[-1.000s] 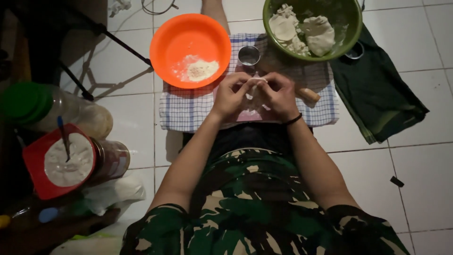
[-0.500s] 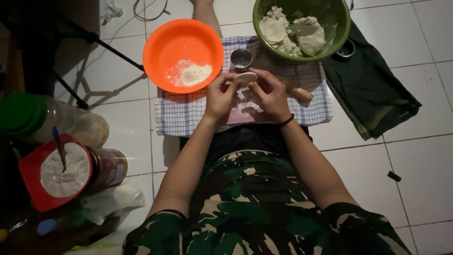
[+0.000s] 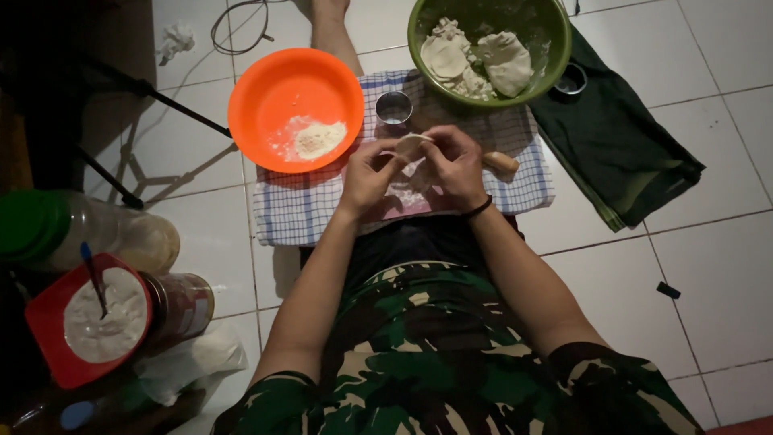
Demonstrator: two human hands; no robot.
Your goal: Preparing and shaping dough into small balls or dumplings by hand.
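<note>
Head view: the person sits on a white tiled floor point(image 3: 708, 266) and looks down at both hands, which meet over a checked cloth point(image 3: 290, 213) spread on the tiles. The left hand point(image 3: 369, 173) and the right hand point(image 3: 455, 165) pinch a small disc of pale dough point(image 3: 411, 145) between fingers and thumbs, both hands narrowly closed on it, the disc held just above the cloth. A dark band circles the right wrist.

Beyond the hands, an orange bowl point(image 3: 266, 89) rests partly on the cloth's far left corner; it holds a small heap of pale crumbly filling point(image 3: 318, 138) and a dusting of flour. A green bowl point(image 3: 547, 48) stands at the far right of the cloth and holds several lumps and flat pieces of white dough. Between the two bowls, just beyond the fingers, stands a small metal cup point(image 3: 394, 107); what is in it cannot be told. A wooden roller end point(image 3: 501, 163) shows just beside the right hand. A dark green cloth point(image 3: 620, 153) lies on the tiles to the right, touching the green bowl.

At the left edge, a red tub point(image 3: 48, 354) holds white flour with a blue-handled spoon point(image 3: 94, 278) standing in it. Beside it lie a glass jar point(image 3: 181, 306) and a clear jar with a green lid point(image 3: 88, 234), both on their sides.
</note>
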